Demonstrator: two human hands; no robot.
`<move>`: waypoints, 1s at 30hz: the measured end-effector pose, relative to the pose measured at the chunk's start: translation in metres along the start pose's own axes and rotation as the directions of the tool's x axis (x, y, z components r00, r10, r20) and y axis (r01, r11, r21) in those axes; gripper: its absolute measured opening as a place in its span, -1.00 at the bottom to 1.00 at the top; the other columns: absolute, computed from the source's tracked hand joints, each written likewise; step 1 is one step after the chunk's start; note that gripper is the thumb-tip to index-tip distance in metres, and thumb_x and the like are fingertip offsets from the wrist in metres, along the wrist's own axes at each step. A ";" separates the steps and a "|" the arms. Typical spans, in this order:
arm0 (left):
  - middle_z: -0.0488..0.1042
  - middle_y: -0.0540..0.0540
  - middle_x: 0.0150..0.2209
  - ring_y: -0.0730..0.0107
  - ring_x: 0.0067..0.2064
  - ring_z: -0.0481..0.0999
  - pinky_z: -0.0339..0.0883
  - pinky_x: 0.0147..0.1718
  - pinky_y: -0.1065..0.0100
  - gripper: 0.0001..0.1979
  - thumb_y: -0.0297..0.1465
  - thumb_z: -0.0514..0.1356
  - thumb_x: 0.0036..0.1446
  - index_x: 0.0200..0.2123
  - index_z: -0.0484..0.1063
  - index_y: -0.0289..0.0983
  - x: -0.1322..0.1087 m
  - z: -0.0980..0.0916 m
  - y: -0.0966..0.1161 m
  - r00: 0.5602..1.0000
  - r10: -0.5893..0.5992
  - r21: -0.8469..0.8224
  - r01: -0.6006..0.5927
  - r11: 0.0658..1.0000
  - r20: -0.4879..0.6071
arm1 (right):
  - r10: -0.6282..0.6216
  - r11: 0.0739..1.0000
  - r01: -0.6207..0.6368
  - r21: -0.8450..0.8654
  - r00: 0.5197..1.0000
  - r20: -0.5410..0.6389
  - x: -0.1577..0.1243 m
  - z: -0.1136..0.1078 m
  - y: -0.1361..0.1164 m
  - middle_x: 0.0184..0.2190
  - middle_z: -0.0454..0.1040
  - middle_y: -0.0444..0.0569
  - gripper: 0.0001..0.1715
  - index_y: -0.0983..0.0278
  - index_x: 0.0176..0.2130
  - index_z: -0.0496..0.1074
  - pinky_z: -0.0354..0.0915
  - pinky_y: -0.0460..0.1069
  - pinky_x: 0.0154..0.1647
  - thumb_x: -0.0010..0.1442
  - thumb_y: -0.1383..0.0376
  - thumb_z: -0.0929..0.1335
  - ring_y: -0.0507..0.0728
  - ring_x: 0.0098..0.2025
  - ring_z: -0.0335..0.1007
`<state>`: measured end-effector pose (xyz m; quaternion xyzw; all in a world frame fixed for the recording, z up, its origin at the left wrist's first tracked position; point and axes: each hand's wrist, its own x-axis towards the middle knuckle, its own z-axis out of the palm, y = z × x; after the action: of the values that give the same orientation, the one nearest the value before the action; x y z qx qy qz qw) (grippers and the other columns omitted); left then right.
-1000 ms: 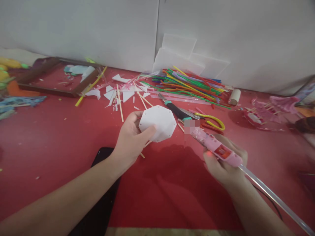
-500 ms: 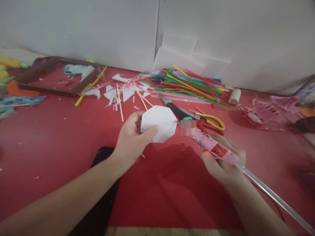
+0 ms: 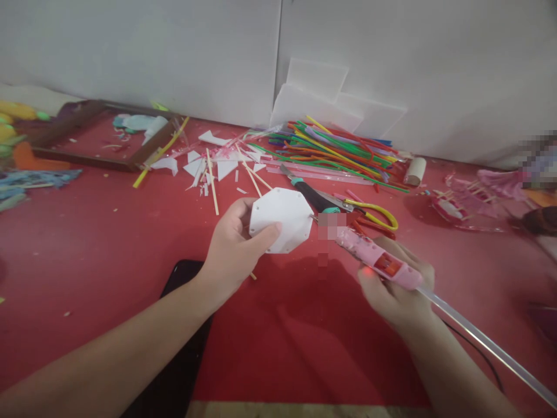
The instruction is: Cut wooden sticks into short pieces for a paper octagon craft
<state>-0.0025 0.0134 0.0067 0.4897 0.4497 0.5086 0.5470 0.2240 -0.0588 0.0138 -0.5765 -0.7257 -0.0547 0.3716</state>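
Note:
Pinched in my left hand (image 3: 237, 244) is a white octagonal piece of board (image 3: 285, 217) with small holes near its corners, my thumb lying across its face. My right hand (image 3: 400, 290) is wrapped round a pink hot glue gun (image 3: 378, 255), from whose back a long clear glue stick (image 3: 483, 342) sticks out. A red light glows on the gun near my thumb. The nozzle end is blurred out; a thin tip shows close to the right edge of the board. Whether they touch I cannot tell.
Behind my hands lie a black-handled cutter (image 3: 315, 194), yellow-handled scissors (image 3: 378, 213), colourful pipe cleaners (image 3: 335, 148), white scraps (image 3: 226, 168) and wooden sticks (image 3: 212, 183). A black phone-like slab (image 3: 174, 348) is under my left forearm. A brown frame (image 3: 87, 157) and pink model ship (image 3: 474, 194) flank them.
Both hands have stayed almost in place. The white board and the glue gun have shifted only very slightly.

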 end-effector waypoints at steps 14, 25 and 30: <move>0.52 -0.03 -0.25 0.39 -0.29 0.52 0.40 -0.38 0.44 -0.72 -0.40 0.32 -0.01 -0.19 0.38 -0.26 -0.001 0.000 0.003 1.000 0.029 0.088 -0.028 0.996 -0.009 | 0.066 0.998 -0.066 -0.008 0.997 0.026 -0.003 0.000 0.001 -0.63 0.17 -0.21 -0.80 0.19 -0.52 0.14 0.07 -0.07 -0.60 0.05 0.38 0.28 0.00 -0.60 0.06; 0.50 0.00 -0.34 0.40 -0.36 0.48 0.33 -0.45 0.46 -0.72 -0.42 0.31 -0.04 -0.22 0.37 -0.24 -0.007 0.004 0.013 0.993 0.121 0.322 -0.114 0.940 0.000 | 0.013 0.992 -0.011 -0.127 1.000 0.009 -0.001 0.002 0.003 -0.65 0.15 -0.21 -0.79 0.19 -0.52 0.11 0.02 -0.09 -0.62 0.01 0.41 0.27 0.00 -0.61 0.07; 0.49 -0.01 -0.32 0.40 -0.35 0.47 0.33 -0.44 0.46 -0.72 -0.40 0.31 -0.03 -0.21 0.36 -0.24 -0.007 0.003 0.011 0.993 0.120 0.330 -0.108 0.938 -0.016 | 0.015 0.994 -0.015 -0.106 1.000 0.004 -0.003 0.002 0.003 -0.64 0.16 -0.21 -0.81 0.20 -0.53 0.14 0.02 -0.08 -0.62 0.00 0.42 0.27 -0.01 -0.62 0.06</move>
<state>-0.0016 0.0067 0.0184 0.5901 0.5089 0.4659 0.4192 0.2258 -0.0592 0.0100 -0.6010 -0.7182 -0.0891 0.3393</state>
